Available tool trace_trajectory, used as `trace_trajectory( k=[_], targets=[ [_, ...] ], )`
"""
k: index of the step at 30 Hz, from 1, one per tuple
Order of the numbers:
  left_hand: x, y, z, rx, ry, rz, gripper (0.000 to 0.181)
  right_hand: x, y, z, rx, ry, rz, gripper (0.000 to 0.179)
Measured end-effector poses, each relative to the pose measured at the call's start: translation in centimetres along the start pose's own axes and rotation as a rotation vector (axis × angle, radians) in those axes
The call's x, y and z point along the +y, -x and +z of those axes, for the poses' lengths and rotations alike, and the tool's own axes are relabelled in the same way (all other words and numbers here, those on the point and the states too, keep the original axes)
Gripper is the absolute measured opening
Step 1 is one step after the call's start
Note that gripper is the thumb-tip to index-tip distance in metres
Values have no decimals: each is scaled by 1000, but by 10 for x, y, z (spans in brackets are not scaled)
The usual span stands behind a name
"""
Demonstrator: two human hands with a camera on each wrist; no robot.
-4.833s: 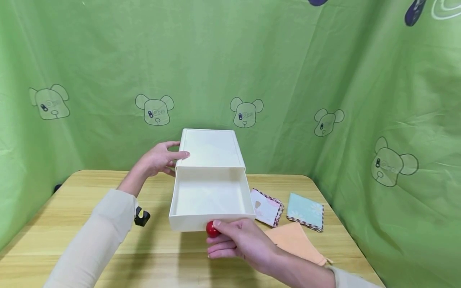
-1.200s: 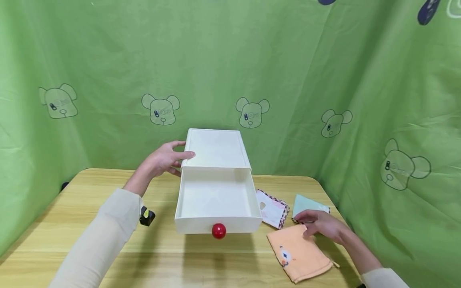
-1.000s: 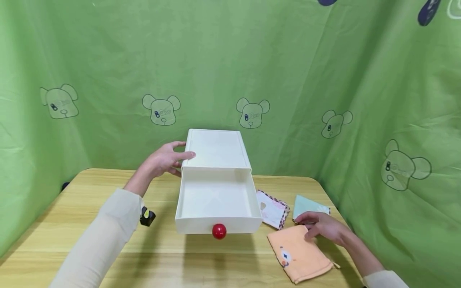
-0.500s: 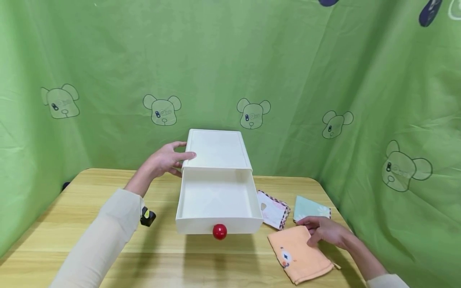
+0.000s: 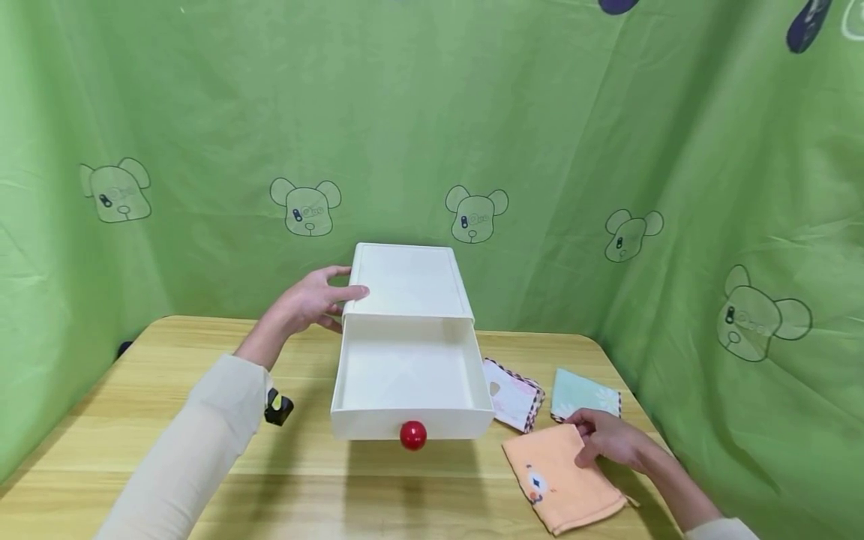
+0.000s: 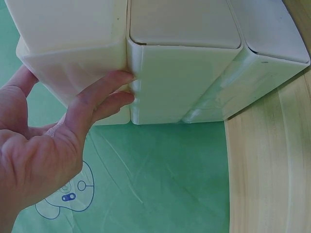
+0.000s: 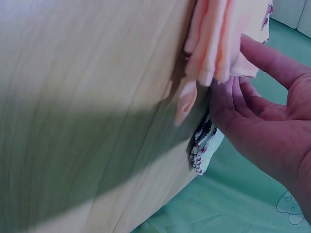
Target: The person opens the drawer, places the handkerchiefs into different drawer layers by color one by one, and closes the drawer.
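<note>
A white drawer cabinet (image 5: pixel 412 277) stands at the back of the table. Its top drawer (image 5: pixel 405 367) is pulled out, bare inside, with a round red knob (image 5: pixel 413 435) on the front. My left hand (image 5: pixel 313 300) rests against the cabinet's left side, thumb on the top edge; in the left wrist view its fingertips touch the wall (image 6: pixel 87 63). To the right lies a folded orange towel (image 5: pixel 560 480) with an embroidered animal face. My right hand (image 5: pixel 610 439) pinches the towel's far right edge, thumb above and fingers underneath; the right wrist view shows its folded layers (image 7: pixel 214 43) and hanging loop (image 7: pixel 186 102).
Behind the orange towel lie a white folded cloth (image 5: pixel 513 394) with a checked edge, right beside the drawer, and a light blue one (image 5: pixel 583 394). A black band (image 5: pixel 278 407) shows under my left sleeve. Green curtain (image 5: pixel 391 112) surrounds the wooden table (image 5: pixel 290 480).
My right hand has left the red knob and gone right to the orange towel, where its fingers have closed on the edge. My left hand keeps its place on the cabinet.
</note>
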State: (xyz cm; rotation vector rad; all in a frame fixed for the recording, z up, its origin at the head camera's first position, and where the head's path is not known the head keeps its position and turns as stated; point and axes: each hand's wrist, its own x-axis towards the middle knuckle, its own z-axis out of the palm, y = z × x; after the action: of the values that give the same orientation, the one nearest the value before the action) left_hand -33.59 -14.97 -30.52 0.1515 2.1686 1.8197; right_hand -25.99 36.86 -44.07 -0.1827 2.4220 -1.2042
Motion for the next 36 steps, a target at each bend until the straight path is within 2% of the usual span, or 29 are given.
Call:
trace_trajectory(
  k=[5,10,15,19,23,25,28,33,36],
  targets=[
    [0,0,0,4,-1,-2,91,-1,1,3,38,48,11,52],
    [1,0,0,8,-2,-7,90,-4,1,4,41,63,-22,50],
    [1,0,-1,5,-1,-7,91,-8,2,4,31,40,-20,53],
    [1,1,0,-3,-1,-9,91,-10,6,3,31,50,8,56],
    [2,-1,3,-19,2,-7,91,-11,10,-1,33,67,48,45],
    [2,-2,3,-15,4,-8,90,-12,10,-3,14,55,56,35],
    [1,-2,2,-1,-7,-10,90,-14,8,-6,-22,40,41,30],
    [0,-3,0,-1,-10,-5,90,-18,8,-9,-79,-25,26,34],
    [-1,-3,-1,-8,-7,-3,91,-19,9,-9,-118,-110,62,37]
  ],
)
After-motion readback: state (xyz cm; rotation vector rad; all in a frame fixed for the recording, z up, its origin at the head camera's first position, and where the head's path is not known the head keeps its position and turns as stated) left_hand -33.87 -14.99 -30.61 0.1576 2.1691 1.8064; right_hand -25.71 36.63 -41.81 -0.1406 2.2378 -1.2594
